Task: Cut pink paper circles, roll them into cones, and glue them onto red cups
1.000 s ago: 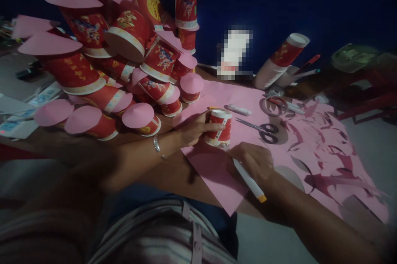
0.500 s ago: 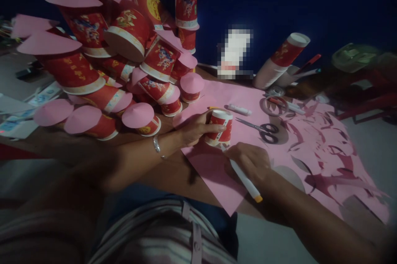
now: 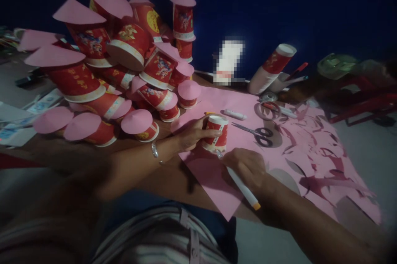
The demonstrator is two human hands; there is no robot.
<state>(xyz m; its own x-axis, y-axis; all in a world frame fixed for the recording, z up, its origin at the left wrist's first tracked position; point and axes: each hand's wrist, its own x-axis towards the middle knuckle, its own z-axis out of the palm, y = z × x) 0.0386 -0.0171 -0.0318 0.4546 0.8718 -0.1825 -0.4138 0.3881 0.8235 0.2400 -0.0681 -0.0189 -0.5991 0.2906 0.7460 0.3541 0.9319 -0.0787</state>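
My left hand is wrapped round a small red paper cup, thumb across its front. The cup stands base up over pink paper, its wider pale rim at the bottom. In my right hand is a white craft knife with an orange end. Its greyish tip touches or nearly touches the cup's lower edge; my fingers partly hide it. Just beyond the cup lie dark-handled scissors, a white marker or glue tube and a yellow pencil, partly hidden.
Red paper cups with pink cone tops are piled at the left. Pink paper scraps spread at the right, beside a tape roll. A tilted cup stack stands behind. Pink sheet overhangs the table's front edge.
The view has shifted a little, so the background things sit lower and the right side further left. Both hands keep their holds on the cup and the knife.
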